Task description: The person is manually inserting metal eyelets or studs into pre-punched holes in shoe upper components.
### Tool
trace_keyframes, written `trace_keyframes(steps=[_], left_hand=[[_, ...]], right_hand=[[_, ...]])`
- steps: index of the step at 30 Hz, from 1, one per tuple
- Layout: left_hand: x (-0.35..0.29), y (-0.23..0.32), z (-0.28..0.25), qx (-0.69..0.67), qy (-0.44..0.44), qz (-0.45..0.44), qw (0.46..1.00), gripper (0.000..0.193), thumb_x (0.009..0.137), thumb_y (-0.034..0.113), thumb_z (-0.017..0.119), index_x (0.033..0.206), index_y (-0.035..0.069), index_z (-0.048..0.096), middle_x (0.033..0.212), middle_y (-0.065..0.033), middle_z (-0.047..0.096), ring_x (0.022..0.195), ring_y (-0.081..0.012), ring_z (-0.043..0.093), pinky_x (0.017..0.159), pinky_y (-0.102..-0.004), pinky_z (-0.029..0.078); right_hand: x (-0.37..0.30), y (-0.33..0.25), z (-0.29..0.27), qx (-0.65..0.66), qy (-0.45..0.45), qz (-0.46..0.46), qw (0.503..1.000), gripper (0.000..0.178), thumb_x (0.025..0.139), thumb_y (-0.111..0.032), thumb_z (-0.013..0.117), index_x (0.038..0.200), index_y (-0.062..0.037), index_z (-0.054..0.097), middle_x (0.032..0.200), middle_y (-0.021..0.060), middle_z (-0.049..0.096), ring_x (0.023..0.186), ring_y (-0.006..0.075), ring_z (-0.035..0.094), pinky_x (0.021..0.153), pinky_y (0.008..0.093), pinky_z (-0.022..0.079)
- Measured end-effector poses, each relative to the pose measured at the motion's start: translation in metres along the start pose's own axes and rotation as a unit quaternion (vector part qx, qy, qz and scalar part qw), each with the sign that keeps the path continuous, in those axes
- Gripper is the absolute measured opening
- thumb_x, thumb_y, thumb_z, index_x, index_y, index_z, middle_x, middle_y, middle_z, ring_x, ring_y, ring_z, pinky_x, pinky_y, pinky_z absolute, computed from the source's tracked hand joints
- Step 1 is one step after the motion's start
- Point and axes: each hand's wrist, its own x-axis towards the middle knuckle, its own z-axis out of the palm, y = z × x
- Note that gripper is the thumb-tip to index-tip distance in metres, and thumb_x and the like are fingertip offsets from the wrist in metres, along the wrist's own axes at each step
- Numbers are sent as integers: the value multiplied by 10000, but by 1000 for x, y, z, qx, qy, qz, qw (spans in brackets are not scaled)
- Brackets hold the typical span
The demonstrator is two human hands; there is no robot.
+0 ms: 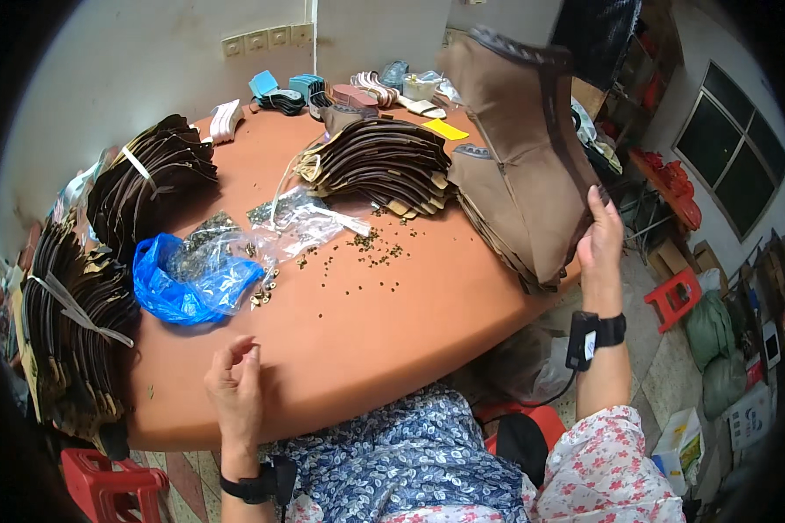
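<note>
My right hand [602,235] grips the edge of a brown boot upper [528,174], thumb in front, raised over the table's right end. Dark eyelets run along its top edge, and a seam goes down its middle. Beneath it lies a stack of similar uppers [488,231], partly hidden. My left hand [234,383] is over the near table edge, with thumb and fingers curled together; whatever they pinch, if anything, is too small to see. Beyond it sit a blue plastic bag [170,288], a clear bag [301,222] and many small scattered metal eyelets [375,253].
The orange-brown table [366,336] has a curved near edge. Tied bundles of dark uppers stand at left [78,322], far left [153,179] and in the middle [379,166]. A yellow card [446,130] lies behind. Red stools [113,488] stand on the floor.
</note>
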Motion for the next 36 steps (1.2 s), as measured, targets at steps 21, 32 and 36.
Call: trace_keyframes(steps=[21, 32, 36], left_hand=[[-2, -1, 43, 229, -54, 116, 965, 161, 766, 57, 682, 924, 54, 653, 929, -98, 598, 889, -299, 555, 783, -398, 432], [4, -4, 41, 216, -61, 124, 967, 167, 735, 64, 709, 894, 57, 660, 920, -101, 600, 883, -292, 573, 764, -402, 430], [4, -2, 39, 219, -64, 113, 967, 177, 739, 77, 714, 907, 60, 661, 919, -90, 599, 890, -284, 573, 768, -395, 426]], right_hand=[[18, 39, 106, -554, -272, -239, 749, 363, 832, -167, 658, 1157, -11, 612, 1189, 158, 606, 1130, 304, 558, 980, 388, 418], [82, 163, 248, -575, -377, -211, 695, 348, 907, -244, 589, 1200, -60, 621, 1117, 187, 652, 1043, 354, 612, 906, 415, 471], [89, 176, 265, -603, -431, -159, 653, 362, 883, -262, 617, 1210, -109, 624, 1111, 165, 666, 1039, 342, 623, 899, 406, 479]])
